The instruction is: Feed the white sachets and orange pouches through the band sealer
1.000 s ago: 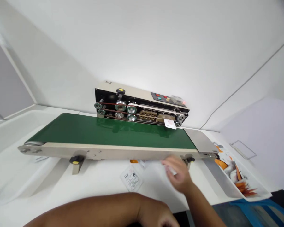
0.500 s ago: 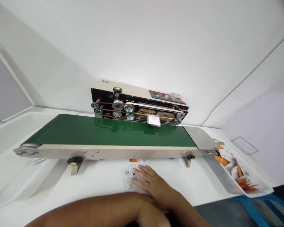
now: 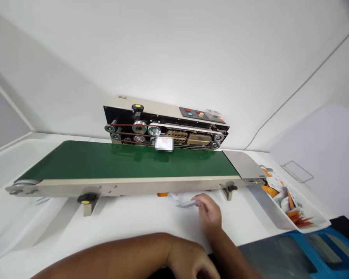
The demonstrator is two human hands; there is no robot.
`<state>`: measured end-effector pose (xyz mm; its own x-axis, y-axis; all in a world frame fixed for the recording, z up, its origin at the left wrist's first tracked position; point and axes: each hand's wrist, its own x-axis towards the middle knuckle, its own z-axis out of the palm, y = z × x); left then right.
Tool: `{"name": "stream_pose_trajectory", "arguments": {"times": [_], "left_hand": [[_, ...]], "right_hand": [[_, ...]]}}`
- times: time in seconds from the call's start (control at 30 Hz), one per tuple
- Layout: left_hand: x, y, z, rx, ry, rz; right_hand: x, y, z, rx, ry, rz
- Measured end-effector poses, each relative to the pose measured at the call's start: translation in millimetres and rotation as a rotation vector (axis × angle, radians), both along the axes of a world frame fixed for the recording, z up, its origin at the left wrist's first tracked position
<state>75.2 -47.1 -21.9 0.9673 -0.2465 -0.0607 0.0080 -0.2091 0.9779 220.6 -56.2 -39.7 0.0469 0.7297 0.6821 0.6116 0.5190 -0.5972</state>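
Note:
My right hand (image 3: 209, 212) is closed in a pinch on a flat, pale plastic packet (image 3: 187, 204), seen almost edge-on just above the white table. More packets, one with an orange part (image 3: 163, 194), lie partly hidden beneath the front of the conveyor. My left hand (image 3: 192, 259) is at the bottom edge, palm side down, with its fingers curled and partly cut off; what they hold, if anything, is hidden. Behind both hands stands a band sealer (image 3: 151, 101) with a green conveyor belt (image 3: 104, 162). A small white packet (image 3: 164, 143), blurred out, sits at its sealing bands.
A white bin (image 3: 314, 228) with several orange and white packets stands at the right. Another white bin (image 3: 26, 228) is under the conveyor's left end. A blue stool (image 3: 302, 252) is at the lower right, and a wall rises behind the sealer.
My right hand has lifted from lying spread on a printed packet and now pinches a packet, further right. The white packet at the sealer has shifted left. My left hand has moved slightly right.

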Motion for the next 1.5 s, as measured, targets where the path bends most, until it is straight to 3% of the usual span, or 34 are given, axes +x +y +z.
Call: {"name": "stream_pose_trajectory", "arguments": {"times": [0.13,0.2,0.27,0.4,0.6,0.73,0.8,0.9,0.97,1.03,1.13,1.27,1.4,1.5], "left_hand": [[-4.3,2.5,15.1,-0.037,-0.117,0.600],[-1.4,6.9,14.7,-0.047,-0.132,0.874],[2.0,11.9,11.9,-0.094,-0.171,1.064],[4.2,16.1,8.0,-0.221,-0.226,1.245],[2.1,18.3,6.1,-0.175,-0.266,1.207],[2.4,22.0,3.4,-0.165,-0.337,1.220],[2.2,21.1,2.4,-0.155,-0.353,1.191],[0.3,17.0,2.4,-0.072,-0.353,1.103],[-1.7,14.5,3.6,0.002,-0.347,1.047],[-3.6,13.2,5.6,0.059,-0.346,1.008],[-5.3,13.2,8.1,0.095,-0.357,0.976],[-4.8,14.0,8.7,0.119,-0.376,0.965],[-4.4,14.8,9.3,0.145,-0.376,0.950],[-5.8,14.9,12.3,0.172,-0.383,0.953]], "right_hand": [[16.8,3.2,-3.0,-0.229,0.545,-0.356],[21.5,5.1,-0.2,-0.265,0.682,-0.376],[24.6,5.7,4.9,-0.271,0.773,-0.343],[30.1,0.8,13.0,-0.286,0.840,-0.238],[49.3,-16.7,29.4,-0.466,0.760,-0.089],[72.6,-25.9,61.7,-0.785,0.519,0.071],[89.3,-23.6,80.7,-0.838,0.477,0.109],[117.7,-2.9,109.1,-0.638,0.630,-0.001],[133.8,22.0,126.7,-0.449,0.763,-0.074],[144.0,50.6,140.8,-0.352,0.846,-0.128],[145.4,88.4,150.7,-0.363,0.875,-0.173],[128.6,116.6,148.6,-0.469,0.812,-0.138],[109.8,123.6,150.6,-0.524,0.709,-0.132],[98.0,110.3,153.2,-0.424,0.578,-0.246]]}}
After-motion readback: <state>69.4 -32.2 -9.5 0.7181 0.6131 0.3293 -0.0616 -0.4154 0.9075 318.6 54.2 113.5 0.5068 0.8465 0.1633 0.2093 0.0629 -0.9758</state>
